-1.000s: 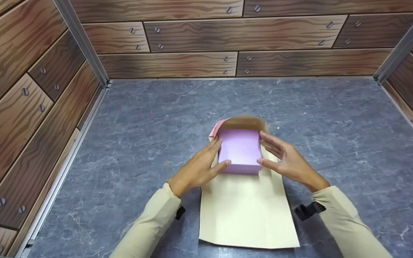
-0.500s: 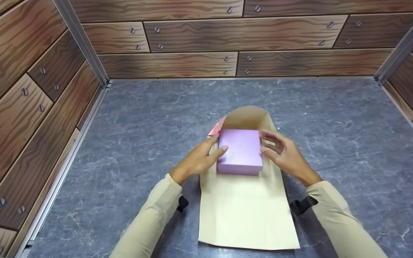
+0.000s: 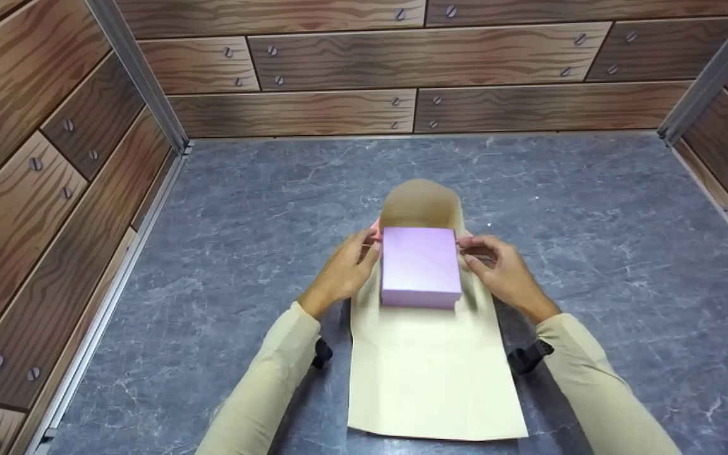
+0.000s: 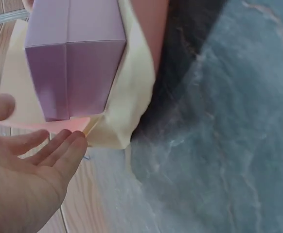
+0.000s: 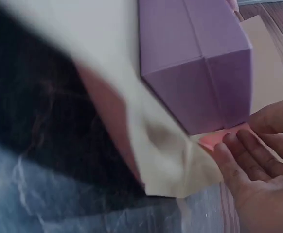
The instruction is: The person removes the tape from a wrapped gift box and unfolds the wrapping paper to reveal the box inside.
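Observation:
A purple box (image 3: 419, 260) sits on a long sheet of wrapping paper (image 3: 436, 379), cream inside and pink outside. The paper's far end stands up in a rounded flap behind the box. At the box's far left corner, my left hand (image 3: 342, 272) touches the side of the paper; in the left wrist view its fingertips (image 4: 77, 138) meet a pink fold, with the thumb apart. My right hand (image 3: 510, 275) is at the far right corner, holding the pink fold (image 5: 224, 137) between thumb and fingers. The right thumb's tip is hidden behind the box.
Blue-grey marbled surface (image 3: 263, 215) lies under and around the paper. Wood-patterned walls (image 3: 301, 114) close off the back and both sides, with metal strips at the corners. The paper's near end lies flat between both forearms.
Both hands have shifted from the box's sides and top to its far corners. The paper's far flap has risen higher and narrowed, while the box stays nearly in place.

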### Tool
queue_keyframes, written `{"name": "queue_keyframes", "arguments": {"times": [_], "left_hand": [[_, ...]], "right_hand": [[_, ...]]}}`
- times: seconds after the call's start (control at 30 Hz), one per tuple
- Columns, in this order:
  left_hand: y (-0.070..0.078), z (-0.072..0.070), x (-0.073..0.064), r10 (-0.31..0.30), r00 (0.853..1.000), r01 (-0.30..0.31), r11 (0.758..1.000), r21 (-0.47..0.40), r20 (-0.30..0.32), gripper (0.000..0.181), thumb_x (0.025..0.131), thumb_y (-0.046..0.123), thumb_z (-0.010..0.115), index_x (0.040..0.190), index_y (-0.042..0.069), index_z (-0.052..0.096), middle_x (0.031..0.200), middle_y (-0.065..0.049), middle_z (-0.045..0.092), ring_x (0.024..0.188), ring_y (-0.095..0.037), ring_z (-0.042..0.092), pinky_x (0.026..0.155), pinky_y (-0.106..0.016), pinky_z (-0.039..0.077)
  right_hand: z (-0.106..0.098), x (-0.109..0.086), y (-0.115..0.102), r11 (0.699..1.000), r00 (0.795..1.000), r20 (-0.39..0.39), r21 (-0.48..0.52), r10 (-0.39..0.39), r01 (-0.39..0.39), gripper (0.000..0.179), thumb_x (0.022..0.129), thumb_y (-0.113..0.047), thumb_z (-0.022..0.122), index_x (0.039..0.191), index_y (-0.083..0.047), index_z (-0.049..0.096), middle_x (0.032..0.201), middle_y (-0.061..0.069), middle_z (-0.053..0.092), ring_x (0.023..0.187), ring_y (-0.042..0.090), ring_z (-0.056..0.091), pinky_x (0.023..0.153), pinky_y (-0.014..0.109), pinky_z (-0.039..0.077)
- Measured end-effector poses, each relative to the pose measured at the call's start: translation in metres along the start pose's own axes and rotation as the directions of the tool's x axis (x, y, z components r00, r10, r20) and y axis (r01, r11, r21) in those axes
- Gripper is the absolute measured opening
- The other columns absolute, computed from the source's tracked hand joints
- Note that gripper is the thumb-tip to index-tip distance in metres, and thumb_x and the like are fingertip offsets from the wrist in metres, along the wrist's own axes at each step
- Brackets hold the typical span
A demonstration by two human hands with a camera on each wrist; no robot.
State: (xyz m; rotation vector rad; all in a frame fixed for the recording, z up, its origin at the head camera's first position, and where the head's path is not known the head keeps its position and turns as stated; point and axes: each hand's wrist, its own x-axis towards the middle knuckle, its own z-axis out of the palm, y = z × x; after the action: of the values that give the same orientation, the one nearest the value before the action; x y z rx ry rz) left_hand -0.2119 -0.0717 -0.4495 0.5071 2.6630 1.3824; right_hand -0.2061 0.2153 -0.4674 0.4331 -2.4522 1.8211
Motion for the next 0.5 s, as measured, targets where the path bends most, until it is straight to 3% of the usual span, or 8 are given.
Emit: {"name": "queue_keyframes", "arguments": {"times": [0.13,0.27,0.5], "left_hand": [[-0.004,0.000,-0.001,0.008,1.000,-0.008,1.000,0.015,-0.007,0.033,0.104,0.006,0.045,0.134,-0.004,0.055,0.130,-0.017,0.061,0.124,-0.028,0.057,0.107,-0.040,0.044],[-0.008,0.003,0.000,0.005,1.000,-0.006,1.000,0.030,0.021,0.031,0.102,0.002,0.045,0.131,-0.003,0.057,0.132,-0.018,0.063,0.127,-0.029,0.057,0.110,-0.040,0.043],[-0.013,0.006,0.006,-0.036,0.998,0.033,0.998,0.055,0.051,0.036,0.103,0.004,0.042,0.136,-0.002,0.054,0.136,-0.018,0.060,0.131,-0.029,0.054,0.111,-0.039,0.042]], "right_hand": [[0.000,0.004,0.006,0.992,1.000,0.026,-0.125,0.012,-0.009,0.022,0.094,0.014,0.057,0.116,0.018,0.063,0.118,0.030,0.065,0.113,0.042,0.063,0.097,0.033,0.054],[0.000,0.008,0.011,0.974,0.998,0.056,-0.225,0.035,-0.022,0.024,0.095,0.011,0.056,0.116,0.018,0.063,0.116,0.031,0.066,0.112,0.044,0.063,0.101,0.044,0.051],[0.002,0.014,0.017,0.974,0.996,0.078,-0.224,0.045,-0.027,0.030,0.094,0.012,0.056,0.123,0.018,0.060,0.124,0.034,0.063,0.119,0.046,0.060,0.104,0.049,0.048]]}}
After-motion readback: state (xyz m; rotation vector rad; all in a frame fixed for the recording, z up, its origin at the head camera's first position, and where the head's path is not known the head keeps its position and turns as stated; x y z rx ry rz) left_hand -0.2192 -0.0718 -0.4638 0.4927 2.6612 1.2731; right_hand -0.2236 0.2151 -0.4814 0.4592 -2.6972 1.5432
